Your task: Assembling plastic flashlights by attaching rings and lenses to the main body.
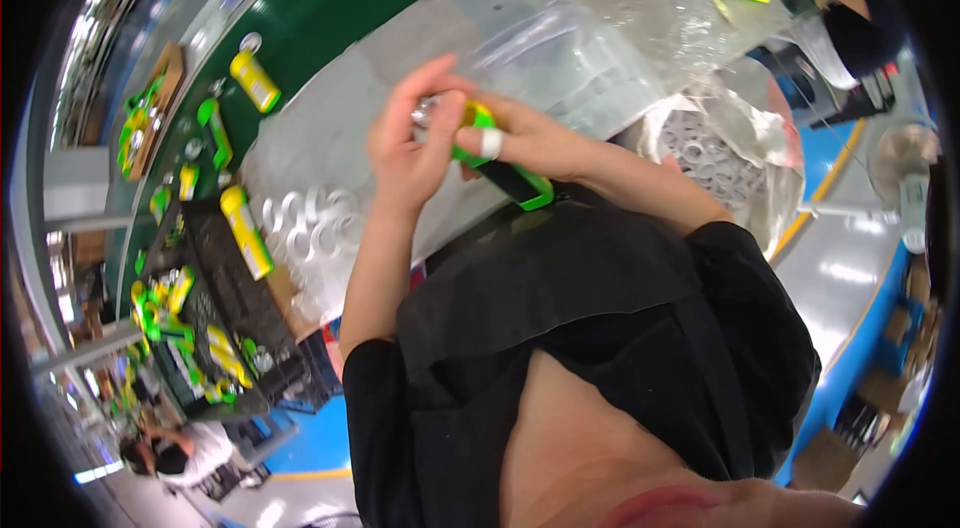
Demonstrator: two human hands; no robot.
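- As we bent over the worktop (pixel 385 68), our right hand (pixel 512 133) wrapped round a device (pixel 512 180), its grip pinching the green-and-black body.
- We wore a white band (pixel 490 143) on a digit of that hand.
- Our left hand (pixel 405 148) was at the device's upper end, fingers blurred and partly raised, a silvery part showing beside the thumb; we could not tell whether that grip pressed on anything.
- We had the device tilted above the worktop's near edge, its green lower end close to our apron (pixel 550 268).
- Left of our hands, white rings (pixel 318 218) lay in a cluster, with a yellow tube (pixel 245 233) just beside them.
- To our right, a bag (pixel 783 163) held more rings.
- Beyond our hands, clear plastic (pixel 590 63) lay flat.
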